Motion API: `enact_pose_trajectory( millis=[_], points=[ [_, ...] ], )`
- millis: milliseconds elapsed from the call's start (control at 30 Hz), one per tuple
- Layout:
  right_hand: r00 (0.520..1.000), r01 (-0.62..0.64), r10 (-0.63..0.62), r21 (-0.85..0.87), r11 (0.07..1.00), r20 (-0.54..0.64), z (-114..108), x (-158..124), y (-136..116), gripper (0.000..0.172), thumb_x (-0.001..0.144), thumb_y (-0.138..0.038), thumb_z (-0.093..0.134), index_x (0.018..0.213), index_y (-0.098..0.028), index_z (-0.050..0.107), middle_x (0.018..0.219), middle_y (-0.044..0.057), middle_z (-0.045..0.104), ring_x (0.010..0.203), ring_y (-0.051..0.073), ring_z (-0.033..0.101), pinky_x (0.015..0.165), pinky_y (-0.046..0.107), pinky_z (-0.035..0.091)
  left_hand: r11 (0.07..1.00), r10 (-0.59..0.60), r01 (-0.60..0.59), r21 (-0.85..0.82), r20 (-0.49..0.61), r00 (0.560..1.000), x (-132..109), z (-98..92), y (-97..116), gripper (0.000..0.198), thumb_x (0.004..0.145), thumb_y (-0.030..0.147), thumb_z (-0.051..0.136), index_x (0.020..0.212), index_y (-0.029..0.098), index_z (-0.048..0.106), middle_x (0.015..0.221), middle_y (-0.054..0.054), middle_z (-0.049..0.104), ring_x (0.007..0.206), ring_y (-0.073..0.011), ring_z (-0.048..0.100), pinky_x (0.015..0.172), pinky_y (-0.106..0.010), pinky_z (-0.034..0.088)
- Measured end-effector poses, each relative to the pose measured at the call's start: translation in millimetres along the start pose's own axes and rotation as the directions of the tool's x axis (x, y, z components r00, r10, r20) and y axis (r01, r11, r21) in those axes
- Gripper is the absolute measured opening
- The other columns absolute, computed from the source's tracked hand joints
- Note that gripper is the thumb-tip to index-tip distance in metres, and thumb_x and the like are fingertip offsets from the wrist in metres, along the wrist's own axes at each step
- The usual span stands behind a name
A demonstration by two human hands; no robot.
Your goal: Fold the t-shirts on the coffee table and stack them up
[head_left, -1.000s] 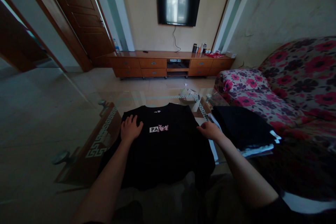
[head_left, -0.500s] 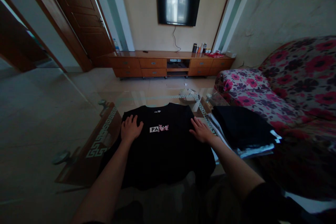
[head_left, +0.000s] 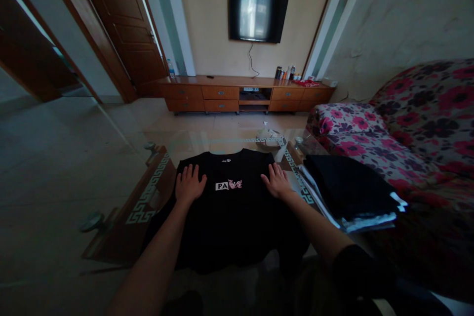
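Observation:
A black T-shirt [head_left: 229, 222] lies spread out on the glass coffee table [head_left: 148, 185], its neckline toward the far side. Across its chest runs a small white and pink print with the letters "PA" showing. My left hand [head_left: 189, 185] rests flat near the left shoulder of the shirt, fingers spread. On the opposite shoulder my right hand [head_left: 277, 181] is also laid flat with its fingers apart. Neither hand grips the cloth. To the right, a stack of folded clothes [head_left: 351, 190] sits on the table, black on top with white and grey layers below.
A floral sofa [head_left: 359, 128] stands along the right side. Beyond the table, a low wooden TV cabinet [head_left: 222, 93] holds bottles and cans [head_left: 285, 73], with a television [head_left: 258, 16] on the wall above. A crumpled whitish item [head_left: 270, 137] shows near the table's far edge.
My right hand has shifted slightly inward on the shirt, and its fingers now point more forward. My left hand stays on the left shoulder. The camera view has tilted a little upward.

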State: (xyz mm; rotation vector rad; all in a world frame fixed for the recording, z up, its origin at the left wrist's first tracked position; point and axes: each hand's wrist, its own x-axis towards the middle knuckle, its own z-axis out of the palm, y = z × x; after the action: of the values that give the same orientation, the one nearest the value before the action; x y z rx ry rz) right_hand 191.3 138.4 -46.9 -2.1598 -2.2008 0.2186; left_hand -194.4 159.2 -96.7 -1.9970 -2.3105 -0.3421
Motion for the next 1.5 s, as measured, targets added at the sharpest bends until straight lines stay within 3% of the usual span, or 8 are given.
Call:
enact_pose_trajectory(
  millis=[100, 200, 400, 700, 867, 1000, 1233, 1500],
  points=[
    [0.997, 0.001, -0.001, -0.005, 1.000, -0.073, 0, 26, -9, 0.079, 0.106, -0.059, 0.021, 0.167, -0.008, 0.017, 0.175, 0.014, 0.003, 0.162, 0.025, 0.002, 0.129, 0.042, 0.006, 1.000, -0.004, 0.004, 0.002, -0.005, 1.000, -1, 2.3, 1, 0.075, 0.100, 0.057, 0.031, 0.162, 0.015, 0.036, 0.170, -0.013, 0.029, 0.159, -0.0305, 0.020, 0.128, -0.052, 0.015],
    [1.000, -0.005, 0.005, -0.003, 1.000, -0.001, 6, 48, -11, 0.080, 0.106, -0.059, 0.022, 0.168, -0.010, 0.014, 0.175, 0.012, 0.002, 0.162, 0.024, 0.001, 0.129, 0.044, 0.005, 1.000, -0.017, 0.017, -0.006, -0.001, 1.000, 1, 2.2, 0, 0.079, 0.100, 0.057, 0.033, 0.163, 0.010, 0.032, 0.170, -0.015, 0.027, 0.160, -0.0295, 0.019, 0.129, -0.049, 0.016],
    [0.997, -0.058, 0.059, 0.015, 0.998, -0.056, 17, 77, -5, 0.082, 0.105, -0.062, 0.024, 0.168, -0.012, 0.010, 0.175, 0.013, 0.003, 0.161, 0.025, 0.006, 0.129, 0.046, 0.006, 0.999, 0.044, -0.039, -0.037, 0.139, 0.989, 29, -10.6, -25, 0.082, 0.098, 0.063, 0.036, 0.158, 0.007, 0.042, 0.169, -0.018, 0.031, 0.157, -0.0322, 0.026, 0.126, -0.045, 0.026],
    [0.997, -0.049, 0.052, 0.041, 0.998, -0.055, 20, 90, -5, 0.080, 0.104, -0.063, 0.030, 0.166, -0.013, 0.023, 0.175, 0.013, 0.009, 0.161, 0.027, 0.008, 0.129, 0.046, 0.007, 0.999, 0.012, -0.013, 0.029, 0.022, 1.000, 29, 5.3, -49, 0.079, 0.100, 0.059, 0.033, 0.162, 0.011, 0.034, 0.170, -0.014, 0.030, 0.159, -0.0295, 0.021, 0.128, -0.051, 0.017],
    [0.971, 0.026, -0.014, 0.047, 0.999, -0.238, 11, 71, -7, 0.063, 0.109, -0.043, 0.022, 0.164, -0.013, 0.030, 0.173, 0.012, 0.020, 0.160, 0.021, 0.014, 0.129, 0.041, 0.006, 0.999, 0.038, -0.041, -0.014, -0.149, 0.988, 15, -17.3, -36, 0.059, 0.102, 0.040, 0.032, 0.144, 0.008, 0.057, 0.151, -0.018, 0.056, 0.147, -0.0293, 0.043, 0.128, -0.044, 0.021],
    [0.977, -0.011, 0.022, 0.050, 0.999, -0.213, -6, 54, 11, 0.065, 0.109, -0.046, 0.020, 0.164, -0.014, 0.030, 0.173, 0.011, 0.020, 0.160, 0.022, 0.015, 0.129, 0.042, 0.007, 0.989, 0.145, -0.147, 0.000, -0.149, 0.978, -1, -40.6, -36, 0.052, 0.103, 0.038, 0.029, 0.135, 0.016, 0.064, 0.137, -0.015, 0.065, 0.136, -0.0282, 0.053, 0.125, -0.041, 0.028],
    [0.984, -0.085, 0.095, 0.069, 0.994, -0.153, -19, -6, 59, 0.070, 0.109, -0.048, 0.019, 0.166, -0.008, 0.022, 0.173, 0.015, 0.014, 0.161, 0.026, 0.012, 0.128, 0.047, 0.013, 0.998, 0.036, -0.036, 0.053, 0.002, 0.999, -41, -47.7, -80, 0.071, 0.103, 0.047, 0.025, 0.160, 0.005, 0.036, 0.169, -0.017, 0.032, 0.157, -0.0304, 0.027, 0.127, -0.044, 0.023],
    [0.999, 0.037, -0.040, 0.112, 0.993, 0.021, -2, -86, 63, 0.078, 0.106, -0.060, 0.018, 0.168, -0.011, 0.017, 0.174, 0.011, 0.010, 0.161, 0.025, 0.007, 0.129, 0.047, 0.010, 0.999, 0.047, -0.044, -0.025, 0.128, 0.991, -131, -46.3, -107, 0.079, 0.102, 0.055, 0.021, 0.166, 0.008, 0.022, 0.173, -0.014, 0.019, 0.160, -0.0327, 0.015, 0.127, -0.050, 0.019]
  ],
)
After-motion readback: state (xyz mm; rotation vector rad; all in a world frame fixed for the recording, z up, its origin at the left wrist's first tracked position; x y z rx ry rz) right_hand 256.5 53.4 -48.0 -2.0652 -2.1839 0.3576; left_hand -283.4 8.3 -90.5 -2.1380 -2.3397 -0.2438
